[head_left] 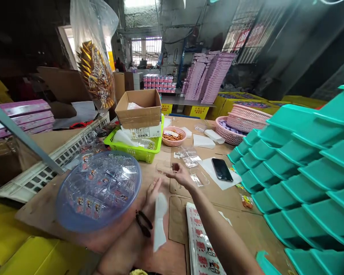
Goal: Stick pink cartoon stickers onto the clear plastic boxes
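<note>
Clear plastic case (162, 168) sits above the middle of the desk (163, 154), at the fingertips of the right hand (182, 176), which seems to pinch it lightly between thumb and bent fingers. The left hand (153, 191) comes close beside it with its fingers stretched out; whether these touch the case or grip anything I cannot tell. A white slip (159, 225), blurred, shows between the left wrist and the right forearm, and what supports it is unclear.

Good handling here, I judge, means holding the thin case by its edges, so that the faces stay free of smudges and the walls do not bow. The left fingers do best to steady the opposite side with little pressure, while the slip is kept clear of the case. Keeping the right forearm lifted should spare the printed sheets (199, 233) beneath it from creases. Other clear pieces (199, 177) lie just beyond the right hand, where a careless sweep could scatter them.
</note>
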Demonstrator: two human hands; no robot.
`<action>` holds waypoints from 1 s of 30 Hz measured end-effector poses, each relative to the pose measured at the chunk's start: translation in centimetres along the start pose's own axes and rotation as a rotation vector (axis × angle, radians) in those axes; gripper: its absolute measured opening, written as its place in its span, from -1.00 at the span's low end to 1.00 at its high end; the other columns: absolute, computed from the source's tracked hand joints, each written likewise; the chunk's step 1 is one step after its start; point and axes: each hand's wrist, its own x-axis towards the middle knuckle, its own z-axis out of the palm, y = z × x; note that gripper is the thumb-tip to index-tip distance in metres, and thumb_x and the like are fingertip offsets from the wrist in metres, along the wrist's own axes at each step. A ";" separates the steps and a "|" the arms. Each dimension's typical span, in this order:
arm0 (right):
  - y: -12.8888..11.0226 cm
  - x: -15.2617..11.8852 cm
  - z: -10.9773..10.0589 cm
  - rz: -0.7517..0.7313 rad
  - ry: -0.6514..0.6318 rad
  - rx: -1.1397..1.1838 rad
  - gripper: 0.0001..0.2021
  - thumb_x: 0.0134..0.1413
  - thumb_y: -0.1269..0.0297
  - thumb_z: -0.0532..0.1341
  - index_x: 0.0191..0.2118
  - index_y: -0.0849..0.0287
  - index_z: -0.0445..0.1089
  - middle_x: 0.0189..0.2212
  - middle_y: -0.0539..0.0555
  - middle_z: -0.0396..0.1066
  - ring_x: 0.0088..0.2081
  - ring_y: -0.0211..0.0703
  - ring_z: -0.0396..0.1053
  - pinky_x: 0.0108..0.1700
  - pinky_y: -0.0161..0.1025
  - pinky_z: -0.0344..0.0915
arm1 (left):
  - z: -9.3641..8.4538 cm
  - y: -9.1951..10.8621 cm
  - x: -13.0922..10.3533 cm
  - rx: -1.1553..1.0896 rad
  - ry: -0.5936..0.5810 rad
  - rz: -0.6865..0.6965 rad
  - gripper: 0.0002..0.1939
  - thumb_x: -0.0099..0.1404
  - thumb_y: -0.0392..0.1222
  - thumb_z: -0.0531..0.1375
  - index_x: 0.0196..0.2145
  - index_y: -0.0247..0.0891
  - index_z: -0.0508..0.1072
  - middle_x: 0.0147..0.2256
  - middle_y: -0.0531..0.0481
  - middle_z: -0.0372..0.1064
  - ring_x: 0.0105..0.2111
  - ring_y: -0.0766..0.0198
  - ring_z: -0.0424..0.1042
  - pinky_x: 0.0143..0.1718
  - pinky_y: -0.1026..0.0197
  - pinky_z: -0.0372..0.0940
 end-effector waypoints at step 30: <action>0.6 -11.7 -3.2 -0.216 0.140 -0.138 -0.81 0.05 0.10 0.32 -0.39 0.08 0.59 -0.39 0.08 0.51 -0.35 -0.15 0.42 -0.28 -0.19 0.34 | 2.7 1.5 -1.8 0.163 -0.212 -0.128 -0.48 -0.22 0.03 0.53 -0.35 -0.36 0.57 -0.44 -0.04 0.54 -0.46 0.26 0.48 -0.37 0.24 0.34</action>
